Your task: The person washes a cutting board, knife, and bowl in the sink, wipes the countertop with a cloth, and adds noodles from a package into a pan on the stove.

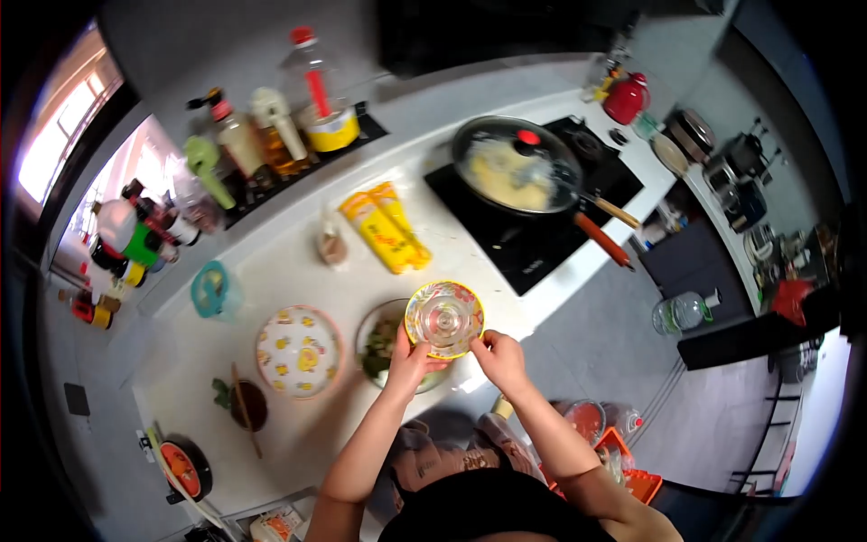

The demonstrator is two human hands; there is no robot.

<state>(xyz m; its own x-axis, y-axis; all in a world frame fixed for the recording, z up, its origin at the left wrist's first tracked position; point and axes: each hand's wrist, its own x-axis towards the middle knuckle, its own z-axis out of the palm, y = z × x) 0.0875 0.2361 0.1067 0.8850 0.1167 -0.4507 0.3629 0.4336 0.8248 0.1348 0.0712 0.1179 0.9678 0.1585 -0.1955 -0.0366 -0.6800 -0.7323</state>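
Observation:
Both hands grip a yellow-rimmed, flower-patterned bowl by its lower edge, and the bowl looks clear inside. My left hand has its fingers under the left side of the rim. At the right side, my right hand pinches the rim between thumb and fingers. Partly hidden below the bowl, a larger bowl with green leafy pieces in it stands on the counter. To its left lies a white plate with a pink rim and small yellow and red prints.
A lidded pan sits on the black cooktop, its handles pointing right. Yellow packets lie behind my hands. A dark sauce bowl with chopsticks across it is at left. Bottles line the back ledge.

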